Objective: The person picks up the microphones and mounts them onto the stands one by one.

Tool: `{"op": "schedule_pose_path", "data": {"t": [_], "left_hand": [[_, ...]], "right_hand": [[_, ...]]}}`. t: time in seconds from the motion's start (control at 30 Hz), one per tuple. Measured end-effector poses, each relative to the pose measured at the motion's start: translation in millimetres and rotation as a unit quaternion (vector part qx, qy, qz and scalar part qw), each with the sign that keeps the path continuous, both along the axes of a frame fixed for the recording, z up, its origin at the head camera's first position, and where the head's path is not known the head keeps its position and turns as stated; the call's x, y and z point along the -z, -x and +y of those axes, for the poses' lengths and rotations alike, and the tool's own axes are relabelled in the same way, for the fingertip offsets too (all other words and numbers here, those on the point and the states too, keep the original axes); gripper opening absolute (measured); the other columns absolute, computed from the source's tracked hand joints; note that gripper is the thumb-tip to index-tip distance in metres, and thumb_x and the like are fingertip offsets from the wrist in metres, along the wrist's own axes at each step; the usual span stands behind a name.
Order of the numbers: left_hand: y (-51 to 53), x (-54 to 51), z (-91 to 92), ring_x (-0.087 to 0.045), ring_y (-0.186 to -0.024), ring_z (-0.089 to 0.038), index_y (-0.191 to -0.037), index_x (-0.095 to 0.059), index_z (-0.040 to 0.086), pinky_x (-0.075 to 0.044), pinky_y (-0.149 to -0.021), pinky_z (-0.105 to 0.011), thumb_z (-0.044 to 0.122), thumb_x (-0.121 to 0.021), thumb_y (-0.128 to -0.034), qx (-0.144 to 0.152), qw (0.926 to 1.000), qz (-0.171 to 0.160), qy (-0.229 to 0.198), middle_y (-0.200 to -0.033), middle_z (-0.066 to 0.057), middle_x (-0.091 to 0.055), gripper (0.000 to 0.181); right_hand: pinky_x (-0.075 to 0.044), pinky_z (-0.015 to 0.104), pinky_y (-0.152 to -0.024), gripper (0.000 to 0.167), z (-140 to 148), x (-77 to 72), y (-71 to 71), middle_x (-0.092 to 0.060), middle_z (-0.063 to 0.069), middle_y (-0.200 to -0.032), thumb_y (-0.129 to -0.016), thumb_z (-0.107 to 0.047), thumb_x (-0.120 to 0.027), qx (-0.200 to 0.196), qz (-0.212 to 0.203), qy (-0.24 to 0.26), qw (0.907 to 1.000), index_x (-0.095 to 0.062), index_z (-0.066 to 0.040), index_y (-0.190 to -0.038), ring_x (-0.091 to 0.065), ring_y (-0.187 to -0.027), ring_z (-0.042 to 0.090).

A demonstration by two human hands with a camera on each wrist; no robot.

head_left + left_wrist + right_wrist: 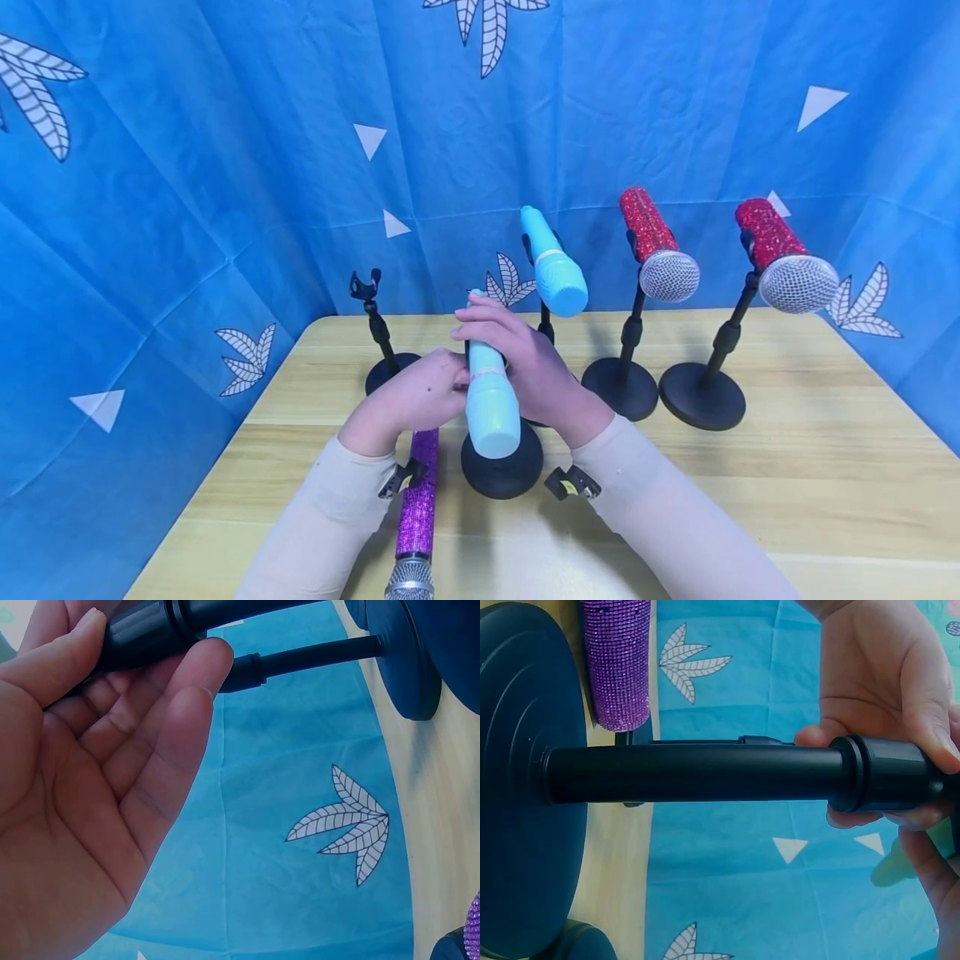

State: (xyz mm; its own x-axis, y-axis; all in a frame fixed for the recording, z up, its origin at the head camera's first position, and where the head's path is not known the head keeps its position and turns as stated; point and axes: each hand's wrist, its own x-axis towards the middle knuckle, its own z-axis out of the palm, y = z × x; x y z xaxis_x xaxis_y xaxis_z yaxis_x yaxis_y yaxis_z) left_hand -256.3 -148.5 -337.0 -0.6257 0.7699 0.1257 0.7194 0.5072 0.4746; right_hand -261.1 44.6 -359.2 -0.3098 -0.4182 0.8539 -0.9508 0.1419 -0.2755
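A pale turquoise microphone (492, 417) sits tilted in the clip of a black desk stand (502, 471), its head toward me. My left hand (423, 387) is at the stand's neck; in the left wrist view its fingers (112, 742) and thumb hold the black collar (139, 637) of the pole. My right hand (528, 358) curls over the microphone's handle from the right, fingers across its top. In the right wrist view the pole (697, 774) runs from the round base (532, 787) to the gripped collar. The clip itself is mostly hidden by the hands.
A purple glittery microphone (417, 517) lies by my left forearm. An unoccupied clip stand (378, 325) is at back left. Behind and to the right, stands hold a blue microphone (561, 279) and two red glittery ones (648, 221) (772, 233). A blue curtain (300, 125) borders the table.
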Motion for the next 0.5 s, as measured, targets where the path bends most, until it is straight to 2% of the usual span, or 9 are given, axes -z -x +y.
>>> {"op": "schedule_pose_path", "data": {"t": [0.13,0.33,0.5], "left_hand": [[0.6,0.0,-0.4,-0.055,-0.069,-0.009,-0.095,-0.072,0.011,-0.049,-0.068,-0.028,0.004,-0.061,-0.0966,0.004,1.0000,0.002,0.003,-0.071,0.010,-0.057,0.014],[0.7,0.1,-0.3,-0.055,-0.067,-0.010,-0.098,-0.071,0.010,-0.049,-0.066,-0.029,0.004,-0.060,-0.0962,0.000,0.9999,-0.013,0.000,-0.070,0.008,-0.056,0.012],[0.0,0.6,0.0,-0.057,-0.071,-0.010,-0.101,-0.071,0.009,-0.050,-0.070,-0.030,0.004,-0.061,-0.0954,-0.001,0.9999,-0.017,-0.003,-0.078,0.007,-0.061,0.012]], "right_hand": [[-0.030,0.051,-0.116,0.051,-0.6,-0.5,0.1,-0.057,0.019,-0.134,-0.077,-0.005,-0.087,-0.006,0.000,0.003,1.0000,-0.061,-0.007,-0.121,-0.042,-0.140,0.038],[-0.029,0.054,-0.116,0.042,-1.5,-1.5,1.6,-0.057,0.020,-0.132,-0.081,-0.013,-0.086,-0.012,0.017,0.008,0.9998,-0.063,-0.008,-0.115,-0.043,-0.138,0.040],[-0.028,0.055,-0.116,0.039,-1.1,-1.3,0.1,-0.057,0.020,-0.132,-0.082,-0.015,-0.085,-0.004,0.023,0.005,0.9997,-0.063,-0.009,-0.114,-0.043,-0.138,0.039]]}}
